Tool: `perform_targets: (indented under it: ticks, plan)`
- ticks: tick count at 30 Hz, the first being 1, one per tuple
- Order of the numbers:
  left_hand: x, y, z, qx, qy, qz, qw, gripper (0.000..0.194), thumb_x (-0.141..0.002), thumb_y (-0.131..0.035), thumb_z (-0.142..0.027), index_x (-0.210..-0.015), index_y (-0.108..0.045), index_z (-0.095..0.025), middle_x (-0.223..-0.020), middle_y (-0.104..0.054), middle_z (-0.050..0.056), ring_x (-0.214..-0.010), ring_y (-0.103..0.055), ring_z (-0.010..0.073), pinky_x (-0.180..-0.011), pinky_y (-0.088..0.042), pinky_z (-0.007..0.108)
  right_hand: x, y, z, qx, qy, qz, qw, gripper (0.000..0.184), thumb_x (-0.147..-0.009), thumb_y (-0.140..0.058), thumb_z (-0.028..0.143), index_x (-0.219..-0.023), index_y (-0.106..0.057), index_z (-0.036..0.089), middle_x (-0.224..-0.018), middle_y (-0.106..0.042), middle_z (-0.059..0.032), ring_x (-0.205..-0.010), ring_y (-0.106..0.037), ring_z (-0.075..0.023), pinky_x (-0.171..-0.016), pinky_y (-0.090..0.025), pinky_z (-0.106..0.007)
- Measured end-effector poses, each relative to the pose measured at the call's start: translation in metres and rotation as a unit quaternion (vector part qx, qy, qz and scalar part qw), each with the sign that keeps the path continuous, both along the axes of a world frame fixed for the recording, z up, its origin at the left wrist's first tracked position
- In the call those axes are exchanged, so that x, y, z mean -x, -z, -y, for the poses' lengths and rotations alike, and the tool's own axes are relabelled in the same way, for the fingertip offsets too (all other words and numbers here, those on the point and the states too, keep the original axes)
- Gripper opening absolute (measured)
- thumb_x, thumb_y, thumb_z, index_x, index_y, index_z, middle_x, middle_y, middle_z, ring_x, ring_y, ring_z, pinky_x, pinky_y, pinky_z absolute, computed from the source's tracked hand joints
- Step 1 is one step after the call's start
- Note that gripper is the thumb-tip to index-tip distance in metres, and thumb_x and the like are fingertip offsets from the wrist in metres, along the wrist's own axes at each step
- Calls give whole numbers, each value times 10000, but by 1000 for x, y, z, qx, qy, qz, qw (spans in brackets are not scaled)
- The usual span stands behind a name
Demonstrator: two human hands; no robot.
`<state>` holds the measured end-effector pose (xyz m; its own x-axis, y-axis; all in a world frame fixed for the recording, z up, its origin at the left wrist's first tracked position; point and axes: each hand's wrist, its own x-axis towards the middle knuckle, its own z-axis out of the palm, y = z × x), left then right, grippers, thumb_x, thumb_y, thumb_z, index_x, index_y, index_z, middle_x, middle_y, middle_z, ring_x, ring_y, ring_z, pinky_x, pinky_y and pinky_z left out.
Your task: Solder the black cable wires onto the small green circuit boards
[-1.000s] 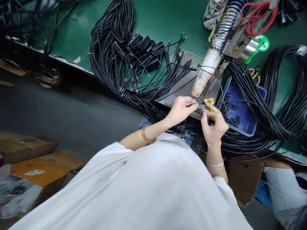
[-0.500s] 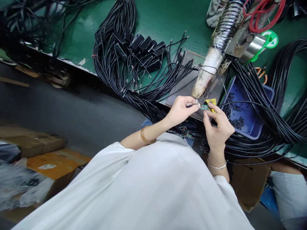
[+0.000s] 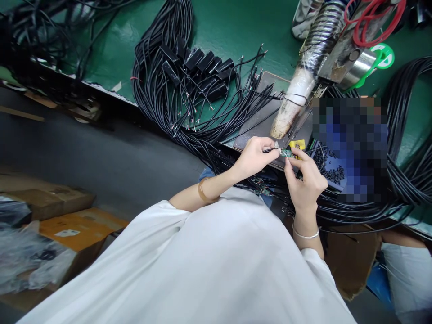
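Circuit board [image 3: 288, 153] between pinched fingertips [image 3: 274, 154].
Left hand [image 3: 253, 156] grips a black cable [image 3: 267, 149], right hand [image 3: 306, 181] a thin wire [image 3: 285, 155]; a plastic-wrapped hose [image 3: 296, 92] crowds just beyond the fingertips, bundled cords [image 3: 143, 74] to their left.

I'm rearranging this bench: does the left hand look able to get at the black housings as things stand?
Probably yes, though the left hand is busy beside the green board; the black housings lie exposed beyond loose cables.

At lower left, an orange box [image 3: 88, 225] bears 1 white label [image 3: 67, 233] — crumpled clear plastic [image 3: 30, 256] lies just beside it, a brown carton [image 3: 57, 200] beyond. At lower right, brown cardboard [image 3: 353, 261] stands near another person's white clothing [image 3: 407, 270].
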<state>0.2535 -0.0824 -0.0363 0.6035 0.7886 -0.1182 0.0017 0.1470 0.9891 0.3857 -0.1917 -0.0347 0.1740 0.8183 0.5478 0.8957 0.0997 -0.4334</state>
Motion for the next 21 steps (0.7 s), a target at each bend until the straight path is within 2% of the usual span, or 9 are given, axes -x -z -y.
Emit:
perform_targets:
  ticks: [6,11,16,21]
  plan:
    - [1,-4,-1,-8,-2,13,1000,172,-802,-634,-254,-695,-623,-120,-684,-616,1,-681,-556,93,-684,-453,228,3,-6,-2,-20,18,5,1000,77,-914,-653,173,-962,-661,233,-1164,-757,-52,-1024,-750,-180,-859,-608,-290]
    - [1,-5,-2,3,-4,12,1000,146,-786,-640,-245,-712,-628,-120,-713,-644,8,-707,-582,100,-694,-467,225,3,-10,-2,-29,-2,31,999,72,-895,-652,149,-897,-620,213,-1135,-767,-52,-1039,-748,-181,-842,-599,-262]
    - [3,-4,-2,-16,13,-20,1000,157,-786,-625,-240,-683,-601,-124,-667,-589,-11,-666,-535,86,-657,-433,216,0,-11,1,-7,-31,60,998,108,-884,-645,124,-877,-579,209,-1182,-753,-70,-1025,-750,-169,-813,-582,-235]
    - [4,1,0,-24,23,-23,999,155,-794,-609,-228,-680,-579,-127,-654,-549,-23,-653,-506,77,-652,-413,212,-1,-6,4,2,-29,68,997,96,-891,-633,131,-904,-585,213,-1183,-753,-63,-1026,-748,-153,-819,-578,-222]
